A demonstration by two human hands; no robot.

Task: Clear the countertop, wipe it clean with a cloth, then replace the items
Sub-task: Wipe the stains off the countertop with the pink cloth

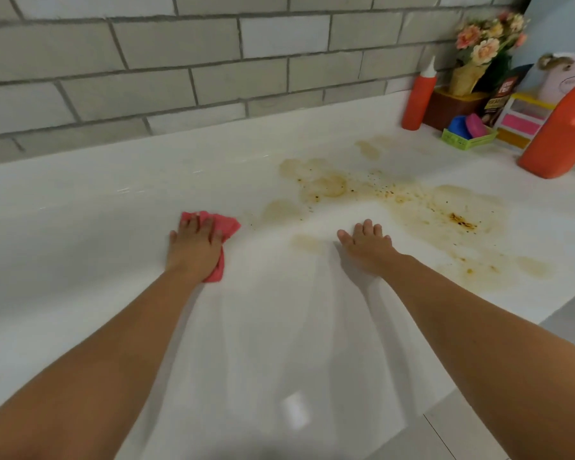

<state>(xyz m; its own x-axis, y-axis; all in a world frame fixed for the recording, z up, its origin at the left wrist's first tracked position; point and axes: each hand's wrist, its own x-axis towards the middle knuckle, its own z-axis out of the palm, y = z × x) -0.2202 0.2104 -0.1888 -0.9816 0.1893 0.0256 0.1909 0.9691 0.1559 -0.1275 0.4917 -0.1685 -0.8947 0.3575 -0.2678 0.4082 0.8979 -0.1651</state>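
The left hand (pixel 196 244) pressed the red cloth (pixel 229 227) onto the countertop (pixel 97 227) with straight fingers. The brown stains (pixel 445 214) lay to the cloth's right, beyond the right hand (pixel 365 245), which rested flat with relaxed fingers. The palm hid most of the cloth.

- Left grip (pixel 195 249) lies flat on pink cloth (pixel 229 226), pressing it to white worktop (pixel 97 234).
- Right grip (pixel 367 249) palm-down on worktop, fingers spread, holding nothing.
- Yellow-brown stains (pixel 445 214) with dark specks, beyond and right of right grip.
- Red squeeze bottle (pixel 419 97), flowers (pixel 488 38), green basket (pixel 468 139), orange jug (pixel 561 134) grouped far right.
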